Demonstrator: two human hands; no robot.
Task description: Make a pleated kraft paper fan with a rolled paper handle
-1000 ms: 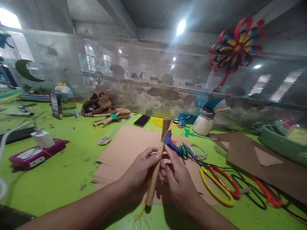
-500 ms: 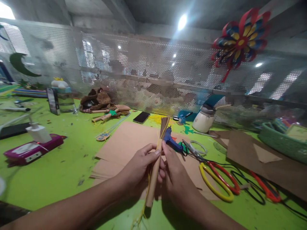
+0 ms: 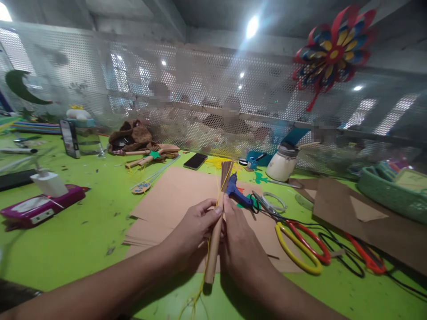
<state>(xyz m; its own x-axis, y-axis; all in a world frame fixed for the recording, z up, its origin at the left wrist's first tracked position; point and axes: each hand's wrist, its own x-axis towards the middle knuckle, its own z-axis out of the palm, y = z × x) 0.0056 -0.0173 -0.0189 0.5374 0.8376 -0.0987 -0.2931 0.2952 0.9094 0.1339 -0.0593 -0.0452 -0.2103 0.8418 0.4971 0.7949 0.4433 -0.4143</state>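
Both my hands hold a small broom (image 3: 215,242): a light wooden stick with a tuft of brown bristles (image 3: 226,172) at its far end. My left hand (image 3: 191,233) grips the stick, thumb and forefinger pinched near where the bristles start. My right hand (image 3: 238,242) closes on the same spot from the right. A thin yellow string (image 3: 200,291) runs along the stick and dangles below its near end. The broom is held above a stack of brown cardboard sheets (image 3: 173,200) on the green table (image 3: 76,240).
A blue glue gun (image 3: 237,195) lies just beyond my hands. Yellow-handled and red-handled scissors (image 3: 300,249) with black cables lie to the right, then more cardboard (image 3: 367,222) and a green basket (image 3: 390,195). A pink device (image 3: 40,209) lies left; a black phone (image 3: 195,161) and a white jar (image 3: 282,165) stand by the mesh wall.
The view has drifted slightly; my hands hold the broom as before, with the right thumb and fingers shifted a little closer along the stick toward the bristles.
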